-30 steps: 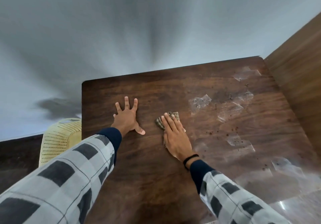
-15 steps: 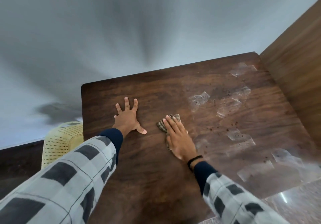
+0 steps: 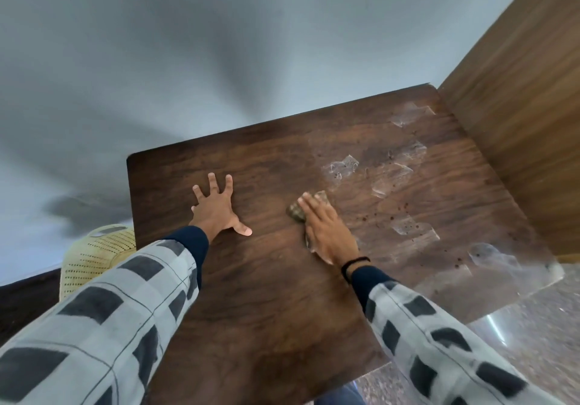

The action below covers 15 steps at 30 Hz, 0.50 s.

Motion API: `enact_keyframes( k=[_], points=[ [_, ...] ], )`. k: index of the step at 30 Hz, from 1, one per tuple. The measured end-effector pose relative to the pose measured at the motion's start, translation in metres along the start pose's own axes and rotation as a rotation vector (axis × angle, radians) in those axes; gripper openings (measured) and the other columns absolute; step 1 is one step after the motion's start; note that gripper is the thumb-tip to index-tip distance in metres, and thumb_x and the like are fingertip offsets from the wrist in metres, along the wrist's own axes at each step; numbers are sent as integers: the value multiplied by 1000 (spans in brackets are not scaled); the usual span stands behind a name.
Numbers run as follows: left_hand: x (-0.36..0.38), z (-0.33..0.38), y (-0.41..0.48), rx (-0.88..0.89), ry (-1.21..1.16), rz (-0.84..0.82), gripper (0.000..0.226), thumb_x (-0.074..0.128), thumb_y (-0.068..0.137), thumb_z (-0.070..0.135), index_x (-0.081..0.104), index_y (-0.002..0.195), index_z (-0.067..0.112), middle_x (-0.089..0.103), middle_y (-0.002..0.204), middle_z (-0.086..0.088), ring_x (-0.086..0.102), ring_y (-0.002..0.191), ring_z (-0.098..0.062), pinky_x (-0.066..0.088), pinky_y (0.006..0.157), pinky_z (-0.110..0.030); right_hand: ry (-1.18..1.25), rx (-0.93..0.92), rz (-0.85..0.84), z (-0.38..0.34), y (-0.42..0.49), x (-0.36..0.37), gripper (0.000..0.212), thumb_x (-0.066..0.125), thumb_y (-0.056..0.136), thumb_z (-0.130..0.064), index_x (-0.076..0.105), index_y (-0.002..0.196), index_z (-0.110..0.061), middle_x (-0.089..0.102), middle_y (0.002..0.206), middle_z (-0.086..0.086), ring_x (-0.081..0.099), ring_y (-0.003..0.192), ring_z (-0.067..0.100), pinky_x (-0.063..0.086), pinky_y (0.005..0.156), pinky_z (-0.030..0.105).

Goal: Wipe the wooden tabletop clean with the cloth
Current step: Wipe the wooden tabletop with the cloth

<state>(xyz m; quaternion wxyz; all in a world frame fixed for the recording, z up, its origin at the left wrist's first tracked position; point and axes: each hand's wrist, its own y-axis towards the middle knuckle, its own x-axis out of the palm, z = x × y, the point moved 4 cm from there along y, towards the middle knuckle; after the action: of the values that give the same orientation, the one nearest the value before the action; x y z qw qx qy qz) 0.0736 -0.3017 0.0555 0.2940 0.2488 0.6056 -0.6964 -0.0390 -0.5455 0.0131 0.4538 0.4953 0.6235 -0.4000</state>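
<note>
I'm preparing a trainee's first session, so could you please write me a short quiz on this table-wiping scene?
1. True or false: the left hand holds the cloth.
2. Where do most of the dark specks lie on the tabletop? A) left of the left hand B) right of the right hand C) under the left sleeve
3. Which wrist wears the black band?

Key: 1 false, the left hand rests flat on bare wood and the right hand presses the cloth; 2 B; 3 right.
</note>
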Motion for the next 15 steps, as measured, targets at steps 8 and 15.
enact_keyframes(
  k=[8, 15],
  points=[
    [1, 1, 2, -20, -3, -5, 154, 94, 54, 51, -22, 154, 34, -37, 158, -3, -23, 146, -47, 18, 114, -67, 89, 109, 16, -57, -66, 20, 61, 30, 101, -24, 21, 160, -13, 16, 168, 6, 9, 155, 26, 13, 126, 44],
    [2, 2, 0, -34, -22, 5, 154, 95, 53, 48, -20, 155, 37, -36, 159, -2, -22, 146, -46, 14, 115, -68, 105, 310, 36, 31, -48, -5, 62, 20, 100, -25, 18, 160, -11, 12, 168, 8, 6, 155, 27, 14, 125, 49]
  ],
)
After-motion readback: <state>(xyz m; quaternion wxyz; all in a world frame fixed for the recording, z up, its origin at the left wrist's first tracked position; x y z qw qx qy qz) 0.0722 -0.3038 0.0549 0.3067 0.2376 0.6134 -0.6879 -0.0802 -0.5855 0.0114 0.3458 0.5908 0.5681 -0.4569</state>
